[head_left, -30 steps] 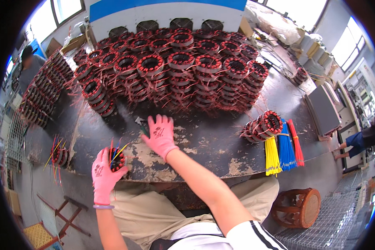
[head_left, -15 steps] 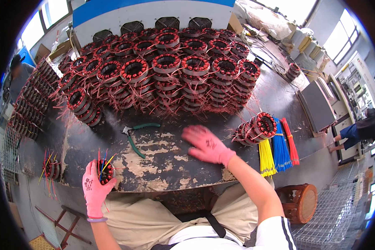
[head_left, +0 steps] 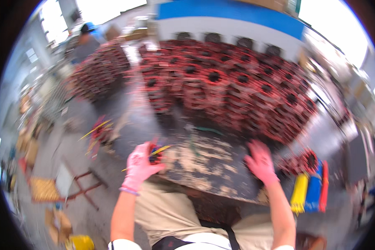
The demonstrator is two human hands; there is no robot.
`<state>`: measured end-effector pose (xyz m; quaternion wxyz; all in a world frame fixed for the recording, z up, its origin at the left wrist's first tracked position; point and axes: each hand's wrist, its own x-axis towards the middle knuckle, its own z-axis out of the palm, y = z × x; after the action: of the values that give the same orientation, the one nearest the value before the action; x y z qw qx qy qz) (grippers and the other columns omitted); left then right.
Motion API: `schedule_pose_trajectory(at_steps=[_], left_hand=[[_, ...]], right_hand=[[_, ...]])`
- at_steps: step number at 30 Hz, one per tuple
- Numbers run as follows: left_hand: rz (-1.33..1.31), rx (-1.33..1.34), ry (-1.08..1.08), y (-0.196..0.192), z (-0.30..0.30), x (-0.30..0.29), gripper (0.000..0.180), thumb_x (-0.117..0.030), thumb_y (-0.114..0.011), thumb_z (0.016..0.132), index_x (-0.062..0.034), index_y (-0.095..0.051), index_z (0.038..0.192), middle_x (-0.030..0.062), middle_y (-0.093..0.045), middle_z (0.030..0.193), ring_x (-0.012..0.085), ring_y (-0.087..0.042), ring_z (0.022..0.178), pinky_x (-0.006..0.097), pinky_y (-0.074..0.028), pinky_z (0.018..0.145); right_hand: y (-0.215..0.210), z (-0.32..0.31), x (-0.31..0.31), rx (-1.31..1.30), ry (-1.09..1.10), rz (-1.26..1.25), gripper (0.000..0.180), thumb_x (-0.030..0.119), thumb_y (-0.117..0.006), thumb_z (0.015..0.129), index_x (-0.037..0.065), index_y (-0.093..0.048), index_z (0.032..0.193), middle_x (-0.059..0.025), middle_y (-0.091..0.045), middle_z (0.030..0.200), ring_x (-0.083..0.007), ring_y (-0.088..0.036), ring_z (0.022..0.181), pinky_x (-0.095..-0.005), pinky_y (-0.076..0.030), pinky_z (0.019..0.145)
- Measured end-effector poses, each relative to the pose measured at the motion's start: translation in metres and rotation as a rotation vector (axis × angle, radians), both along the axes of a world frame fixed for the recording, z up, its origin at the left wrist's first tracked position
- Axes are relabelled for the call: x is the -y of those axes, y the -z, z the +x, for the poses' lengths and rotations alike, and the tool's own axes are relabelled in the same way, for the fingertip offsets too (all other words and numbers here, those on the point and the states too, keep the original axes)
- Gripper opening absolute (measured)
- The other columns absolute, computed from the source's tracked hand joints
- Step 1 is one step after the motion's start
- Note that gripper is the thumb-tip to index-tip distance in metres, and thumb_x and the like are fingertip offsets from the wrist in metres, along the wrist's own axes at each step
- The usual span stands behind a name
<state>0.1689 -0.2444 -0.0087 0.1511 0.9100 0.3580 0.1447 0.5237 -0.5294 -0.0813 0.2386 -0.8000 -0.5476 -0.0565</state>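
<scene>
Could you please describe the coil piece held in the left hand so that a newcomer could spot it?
Start at the worn dark worktable and go to its near left corner. There the pink-gloved left hand grips a small red wound coil; unlike the big stacked coils behind, it sits alone, with yellow leads sticking out.

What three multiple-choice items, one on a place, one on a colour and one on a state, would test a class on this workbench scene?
1. Where do the cable ties lie?
A. by the right hand
B. by the left hand
C. on the coil stacks

2. What colour are the gloves?
A. blue
B. pink
C. black

3. What is the left hand doing?
A. lying flat and empty
B. holding a small coil with wires
C. holding pliers

Answers:
1. A: the yellow, blue and red bundles hang at the bench edge beside the right hand.
2. B: both hands wear pink.
3. B: its grip closes round a red coil with wires sticking out.
</scene>
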Motion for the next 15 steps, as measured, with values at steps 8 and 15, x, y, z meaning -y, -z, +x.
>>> schedule_pose_trajectory(at_steps=[8,15], left_hand=[[0.009,0.316,-0.271,-0.061,-0.128,-0.117,0.104,-0.032,-0.094,0.063,0.0058,-0.044,0.146,0.0204,-0.055,0.143,0.0319,-0.054,0.133,0.040,-0.042,0.114],[-0.155,0.210,-0.442,-0.067,-0.162,-0.214,0.114,-0.038,-0.095,0.061,0.0012,-0.039,0.153,0.0193,-0.052,0.149,0.0287,-0.051,0.138,0.037,-0.039,0.116]], right_hand=[[-0.032,-0.089,0.011,-0.191,-0.175,-0.052,0.049,0.023,-0.066,0.086,-0.001,-0.057,0.128,-0.0214,-0.054,0.138,-0.0440,-0.045,0.134,-0.0555,-0.031,0.118],[-0.020,-0.105,0.006,-0.149,-0.169,-0.058,0.053,0.025,-0.071,0.079,0.004,-0.058,0.126,-0.0174,-0.053,0.140,-0.0417,-0.044,0.135,-0.0573,-0.029,0.118]])
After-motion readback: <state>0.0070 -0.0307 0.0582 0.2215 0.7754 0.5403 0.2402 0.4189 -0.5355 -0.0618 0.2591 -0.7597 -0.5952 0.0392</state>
